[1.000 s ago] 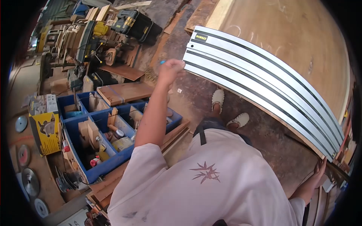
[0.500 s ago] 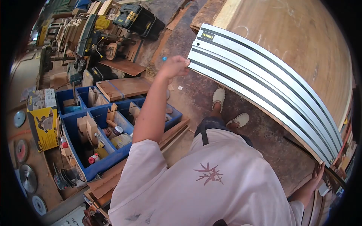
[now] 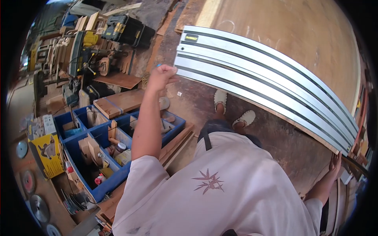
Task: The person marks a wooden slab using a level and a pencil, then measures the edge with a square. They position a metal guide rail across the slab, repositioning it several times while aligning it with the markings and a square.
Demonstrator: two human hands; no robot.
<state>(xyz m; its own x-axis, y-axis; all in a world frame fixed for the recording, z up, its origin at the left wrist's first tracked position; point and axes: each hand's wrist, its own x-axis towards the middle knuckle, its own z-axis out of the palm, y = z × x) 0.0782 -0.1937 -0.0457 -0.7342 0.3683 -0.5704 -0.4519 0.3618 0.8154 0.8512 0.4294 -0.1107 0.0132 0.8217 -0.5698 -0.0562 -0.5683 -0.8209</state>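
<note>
A long silver guide rail with dark strips and a small yellow-and-black DeWalt label lies along the near edge of a large wooden panel. It looks curved through the wide lens. My left hand is closed, with thumb and fingertips pinching the rail's left end near its lower corner. At the far right end, my right hand has its fingers against the rail's corner and the panel edge. Part of that grip is hidden.
Left of me stands a blue divided crate of wood pieces and bottles. Beyond it are a yellow tool box carton, saw blades and a black toolbox. My shoes are on the floor below the rail.
The view has turned a little, so the rail, panel and crate all sit further left. Both hands stay at the two ends of the rail.
</note>
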